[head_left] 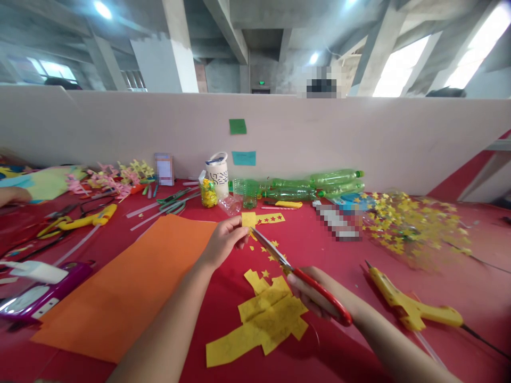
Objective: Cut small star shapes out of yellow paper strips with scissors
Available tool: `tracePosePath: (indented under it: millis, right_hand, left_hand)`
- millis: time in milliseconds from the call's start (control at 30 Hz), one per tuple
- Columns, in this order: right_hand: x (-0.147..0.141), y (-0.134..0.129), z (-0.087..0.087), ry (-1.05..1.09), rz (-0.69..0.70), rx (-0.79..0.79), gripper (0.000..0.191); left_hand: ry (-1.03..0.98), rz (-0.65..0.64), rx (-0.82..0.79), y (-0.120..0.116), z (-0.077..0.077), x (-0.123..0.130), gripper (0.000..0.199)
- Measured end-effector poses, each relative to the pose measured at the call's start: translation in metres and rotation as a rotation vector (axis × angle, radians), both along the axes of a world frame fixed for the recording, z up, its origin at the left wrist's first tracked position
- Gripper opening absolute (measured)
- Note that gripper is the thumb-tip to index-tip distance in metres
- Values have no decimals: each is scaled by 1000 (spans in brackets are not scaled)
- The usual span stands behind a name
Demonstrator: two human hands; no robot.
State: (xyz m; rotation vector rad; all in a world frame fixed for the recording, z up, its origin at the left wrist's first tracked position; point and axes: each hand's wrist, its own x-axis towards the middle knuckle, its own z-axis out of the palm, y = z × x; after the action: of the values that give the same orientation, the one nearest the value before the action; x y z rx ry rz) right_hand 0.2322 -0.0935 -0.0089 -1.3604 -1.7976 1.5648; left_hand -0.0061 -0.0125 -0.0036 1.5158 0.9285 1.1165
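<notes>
My left hand (227,239) pinches a small yellow felt-like piece (248,219) between thumb and fingers. Red-handled scissors (315,290) are gripped in my right hand (319,292), and their blade tips meet the lower edge of that piece. Whether the tips have cut into it I cannot tell. Just behind lies a yellow strip (275,218) with a row of star-shaped holes. Several small yellow stars (265,274) are scattered on the red table under the blades. Closer to me, yellow sheets and strips (267,319) overlap in a pile.
An orange sheet (131,287) covers the left side. A yellow glue gun (411,300) lies right, another (88,218) left. Green bottles (295,189), a white cup (219,175) and a yellow cutter (289,204) line the back. Another person's hand (14,196) shows far left.
</notes>
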Motion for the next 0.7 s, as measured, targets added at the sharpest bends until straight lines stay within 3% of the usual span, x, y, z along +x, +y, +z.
tracePosePath:
  millis: [700]
  right_hand:
    - [3,3,2,-26,22,-23,48]
  left_hand:
    - [43,-38,-41,4,-1,-6,22]
